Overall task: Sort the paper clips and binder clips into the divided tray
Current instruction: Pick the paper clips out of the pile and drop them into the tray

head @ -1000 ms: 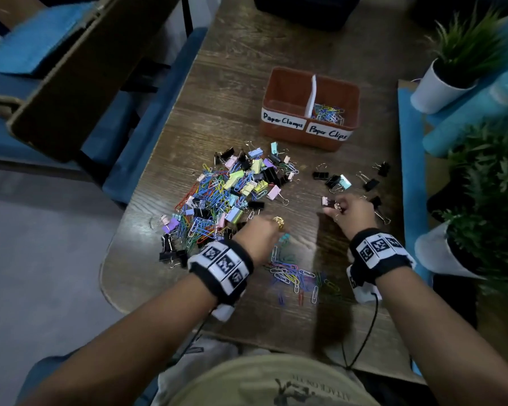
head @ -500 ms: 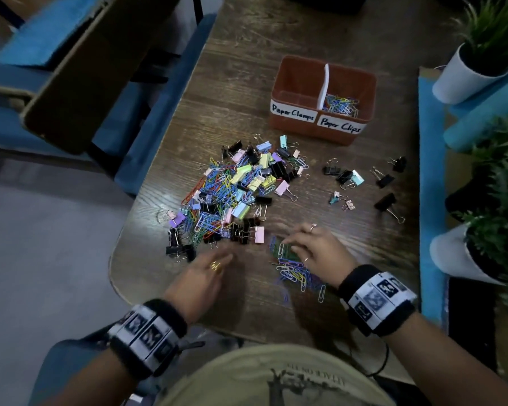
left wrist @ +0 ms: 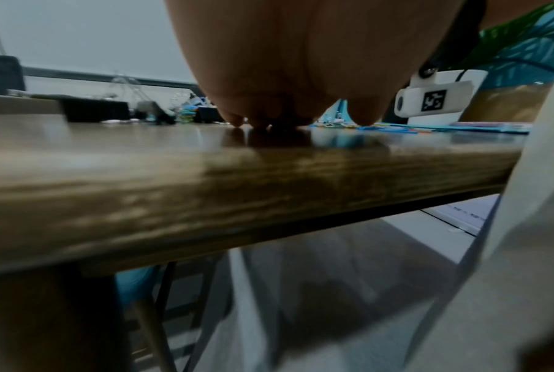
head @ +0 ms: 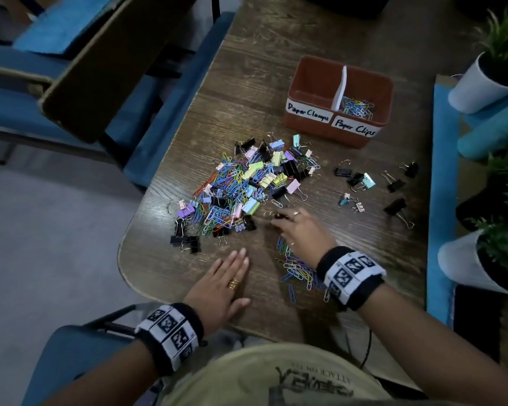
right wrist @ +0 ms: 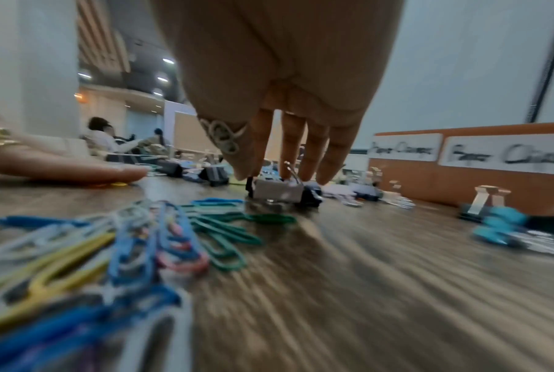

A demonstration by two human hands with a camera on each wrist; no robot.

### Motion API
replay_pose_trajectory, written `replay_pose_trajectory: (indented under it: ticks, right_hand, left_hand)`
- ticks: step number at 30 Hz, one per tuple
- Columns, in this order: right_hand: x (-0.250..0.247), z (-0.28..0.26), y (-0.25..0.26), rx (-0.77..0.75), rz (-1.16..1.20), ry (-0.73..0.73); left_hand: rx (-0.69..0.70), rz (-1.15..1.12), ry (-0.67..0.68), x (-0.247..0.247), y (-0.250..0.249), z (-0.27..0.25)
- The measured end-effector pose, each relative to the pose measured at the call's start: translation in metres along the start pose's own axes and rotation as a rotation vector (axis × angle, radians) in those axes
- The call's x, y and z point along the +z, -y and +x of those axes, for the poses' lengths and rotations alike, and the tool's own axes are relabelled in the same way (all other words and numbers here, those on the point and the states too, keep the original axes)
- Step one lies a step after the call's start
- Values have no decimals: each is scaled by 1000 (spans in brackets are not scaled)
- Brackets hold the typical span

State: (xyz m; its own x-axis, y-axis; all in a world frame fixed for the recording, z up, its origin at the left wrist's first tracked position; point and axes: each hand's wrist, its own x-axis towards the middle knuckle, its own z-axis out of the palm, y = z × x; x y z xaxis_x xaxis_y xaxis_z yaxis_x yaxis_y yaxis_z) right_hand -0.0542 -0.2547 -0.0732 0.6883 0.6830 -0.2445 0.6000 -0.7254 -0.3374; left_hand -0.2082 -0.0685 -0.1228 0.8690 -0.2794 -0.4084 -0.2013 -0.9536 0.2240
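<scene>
A mixed pile of coloured paper clips and binder clips [head: 247,186] lies mid-table. The orange divided tray [head: 311,83] stands behind it, labelled "Paper Clamps" on the left and "Paper Clips" on the right. Paper clips [head: 357,106] lie in the right compartment. My right hand [head: 299,230] reaches to the pile's near right edge. In the right wrist view its straight fingers [right wrist: 291,151] touch a pale binder clip [right wrist: 279,192], with no clear grip. A small heap of paper clips [head: 299,268] lies under that wrist. My left hand [head: 223,282] lies flat on the table, holding nothing.
Several loose binder clips [head: 361,178] are scattered right of the pile. A blue mat [head: 442,200] and potted plants in white pots [head: 478,83] [head: 464,259] line the right side. Blue chairs [head: 71,112] stand left. The table's rounded front edge [head: 129,276] is beside my left hand.
My left hand drew back from the pile and now lies flat near the front edge. My right hand left the loose binder clips at right and moved left to the pile.
</scene>
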Motion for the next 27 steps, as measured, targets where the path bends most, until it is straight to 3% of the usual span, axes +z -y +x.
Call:
replay_pose_trajectory:
  ticks: [6,8,11,13,19,22,27]
  right_hand:
    - [-3,-60,-49,241,200,-179]
    - [7,-89,-59,325,247,-131]
    - [23,-126,-65,402,294,30]
    - [37,-140,-63,427,259,103]
    - [68,-132,-39,408,231,-107]
    - [63,-118,-30,404,323,-228]
    - [44,-89,-16,450,414,-148]
  left_hand:
    - [112,-36,-22,-9,-27,35]
    - [119,-12,-62,-16,-39,42]
    - [131,-31,59,-28,-49,52]
    - [105,0,57,-34,-55,58]
    - [-15,-25,120,-47,-69,79]
    - [-51,-80,79,-53,-76,85]
    - [-97,-205,131,-57,-84,91]
